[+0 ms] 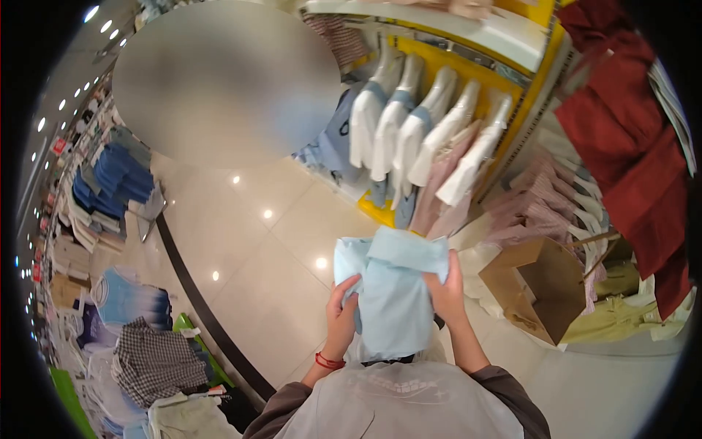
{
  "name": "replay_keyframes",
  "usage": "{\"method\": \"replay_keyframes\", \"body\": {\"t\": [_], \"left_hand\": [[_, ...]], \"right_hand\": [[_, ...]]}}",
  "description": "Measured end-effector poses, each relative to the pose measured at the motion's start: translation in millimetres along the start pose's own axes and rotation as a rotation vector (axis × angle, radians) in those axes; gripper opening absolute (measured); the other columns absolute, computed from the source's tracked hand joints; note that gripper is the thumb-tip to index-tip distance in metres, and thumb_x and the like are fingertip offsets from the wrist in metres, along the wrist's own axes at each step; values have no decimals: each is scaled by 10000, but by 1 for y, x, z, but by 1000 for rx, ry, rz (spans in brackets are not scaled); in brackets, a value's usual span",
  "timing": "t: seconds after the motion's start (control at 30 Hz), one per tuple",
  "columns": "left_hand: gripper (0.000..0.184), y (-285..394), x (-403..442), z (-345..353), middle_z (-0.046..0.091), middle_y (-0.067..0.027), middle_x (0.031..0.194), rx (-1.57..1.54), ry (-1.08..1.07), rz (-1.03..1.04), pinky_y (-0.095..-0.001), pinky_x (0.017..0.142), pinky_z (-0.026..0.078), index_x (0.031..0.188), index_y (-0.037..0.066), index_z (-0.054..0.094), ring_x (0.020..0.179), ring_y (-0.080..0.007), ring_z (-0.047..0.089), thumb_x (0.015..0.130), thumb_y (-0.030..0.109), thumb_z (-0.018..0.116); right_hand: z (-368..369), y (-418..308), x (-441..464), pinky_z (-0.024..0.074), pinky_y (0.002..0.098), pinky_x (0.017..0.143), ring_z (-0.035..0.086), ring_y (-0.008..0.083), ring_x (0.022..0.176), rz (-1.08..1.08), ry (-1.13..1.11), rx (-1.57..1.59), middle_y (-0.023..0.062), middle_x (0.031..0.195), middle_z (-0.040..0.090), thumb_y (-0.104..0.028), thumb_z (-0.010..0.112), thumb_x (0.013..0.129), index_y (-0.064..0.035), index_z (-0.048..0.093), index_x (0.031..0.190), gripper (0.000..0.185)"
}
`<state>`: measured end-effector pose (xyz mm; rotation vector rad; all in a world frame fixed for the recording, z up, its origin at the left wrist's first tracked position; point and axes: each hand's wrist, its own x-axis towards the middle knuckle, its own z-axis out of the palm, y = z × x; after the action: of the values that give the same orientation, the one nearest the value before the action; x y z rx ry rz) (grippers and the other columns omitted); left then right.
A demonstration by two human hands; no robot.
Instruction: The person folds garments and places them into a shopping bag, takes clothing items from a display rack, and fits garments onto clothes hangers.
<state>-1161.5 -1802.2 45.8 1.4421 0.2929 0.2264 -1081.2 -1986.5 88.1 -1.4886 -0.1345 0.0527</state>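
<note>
A light blue garment (398, 307), its upper part folded over, hangs between my two hands in front of my chest. My left hand (341, 311), with red bands at the wrist, grips its left side, fingers closed on the cloth. On the opposite edge my right hand (447, 289) pinches the fabric below the folded flap. Which kind of garment it is, I cannot tell. A pale grey top (395, 402) with dark sleeves covers my own body just below the cloth.
White and pink clothes (409, 132) hang on a yellow rack ahead. A brown paper bag (537, 289) stands to the right, near dark red garments (621, 132). At left are a checked garment (157, 362) and blue clothes (110, 179). A blurred patch hides the upper left.
</note>
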Motion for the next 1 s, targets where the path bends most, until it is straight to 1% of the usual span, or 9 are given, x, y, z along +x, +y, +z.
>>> {"method": "replay_keyframes", "body": {"t": [0.2, 0.27, 0.3, 0.47, 0.57, 0.63, 0.73, 0.87, 1.0], "left_hand": [[314, 30, 5, -81, 461, -119, 1162, 215, 192, 192, -313, 925, 358, 1143, 14, 564, 1111, -226, 442, 842, 67, 490], [384, 26, 13, -94, 460, -128, 1154, 392, 58, 290, -345, 937, 357, 1178, 27, 538, 1121, -250, 437, 812, 143, 558], [430, 24, 17, -98, 459, -132, 1150, 479, -9, 336, -362, 943, 357, 1196, 34, 524, 1127, -263, 434, 797, 181, 591], [650, 19, 54, -114, 470, -151, 1186, 223, -108, 136, -381, 977, 335, 1303, 10, 372, 1149, -288, 428, 753, 240, 634], [653, -6, 83, -144, 462, -142, 1230, -57, -76, -65, -351, 978, 337, 1313, -19, 330, 1152, -276, 433, 772, 226, 603], [597, -18, 106, -164, 453, -119, 1259, -428, -15, -230, -319, 965, 354, 1299, -23, 346, 1137, -253, 456, 797, 218, 559], [632, -11, 157, -200, 466, -172, 1259, -629, 146, -463, -388, 977, 382, 1316, -18, 320, 1151, -293, 473, 770, 214, 537], [599, 29, 224, -247, 513, -168, 1217, -588, 260, -348, -401, 951, 414, 1282, -36, 368, 1087, -301, 528, 771, 209, 562], [511, -7, 265, -303, 564, -175, 1150, -797, 223, -200, -408, 928, 436, 1244, -44, 424, 1031, -323, 566, 781, 148, 525]], "right_hand": [[76, 9, 13, 388, 266, 826, 460, 124, 889, -100, 172, 12, 52, 946, 475, -64, 528, 830, -32, 395, 1016, 231], [113, 18, 10, 382, 262, 850, 456, 120, 929, -100, 113, 27, 60, 989, 467, -75, 507, 857, -44, 366, 1069, 256], [136, 20, 7, 388, 274, 808, 444, 128, 886, 62, 70, 154, 69, 975, 443, -79, 585, 807, -36, 355, 1050, 337], [199, 25, 35, 384, 254, 822, 425, 102, 919, 80, -482, 32, 69, 1040, 425, -135, 673, 766, -66, 332, 1079, 468], [227, 41, 84, 387, 265, 818, 430, 91, 897, 259, -530, 113, 35, 979, 459, -154, 643, 811, -79, 358, 1031, 368], [249, 38, 122, 402, 248, 765, 483, 110, 827, 599, -552, 429, 0, 902, 489, -147, 614, 830, -87, 428, 1017, 271], [293, 23, 189, 428, 259, 772, 535, 129, 837, 686, -433, 487, 2, 886, 541, -107, 618, 810, -94, 445, 1059, 303], [333, 41, 281, 444, 282, 782, 540, 127, 868, 596, -605, 511, 26, 928, 557, -56, 618, 793, -98, 455, 1063, 319], [396, 38, 335, 436, 270, 750, 525, 111, 833, 507, -677, 390, 12, 882, 544, -36, 647, 780, -82, 456, 1040, 326]]}}
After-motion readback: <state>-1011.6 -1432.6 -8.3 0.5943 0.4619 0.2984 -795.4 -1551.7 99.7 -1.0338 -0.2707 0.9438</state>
